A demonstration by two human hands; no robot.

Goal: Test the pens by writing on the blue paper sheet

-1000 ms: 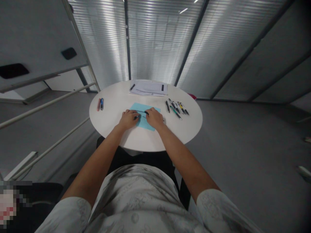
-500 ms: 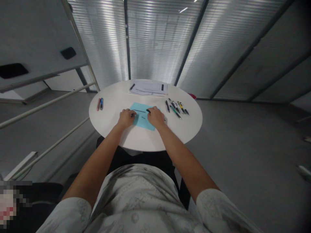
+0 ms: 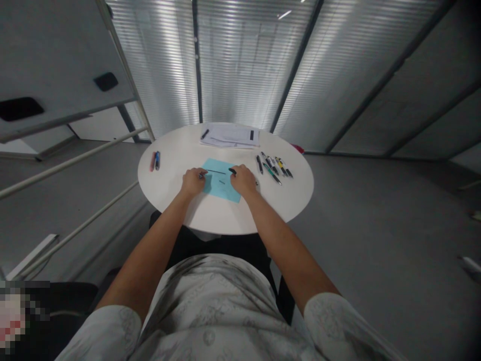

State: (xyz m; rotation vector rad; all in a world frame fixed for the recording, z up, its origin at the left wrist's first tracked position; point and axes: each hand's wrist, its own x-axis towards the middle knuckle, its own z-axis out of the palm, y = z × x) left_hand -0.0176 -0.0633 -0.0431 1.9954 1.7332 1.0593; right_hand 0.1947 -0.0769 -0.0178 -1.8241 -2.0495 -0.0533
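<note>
A light blue sheet lies on the white round table, with a thin dark line near its top and a short dark mark below. At the sheet's left edge, my left hand is closed round a small dark object, too small to name. My right hand rests at the right side of the sheet, closed on a black pen whose end sticks out past the fingers on the left.
Several pens lie to the right of my right hand. Two markers, red and blue, are at the table's left. A paper stack with a black pen lies at the back. White rails stand at the left.
My left hand has shifted slightly left, away from the middle of the blue sheet. My right hand has moved slightly right with the black pen.
</note>
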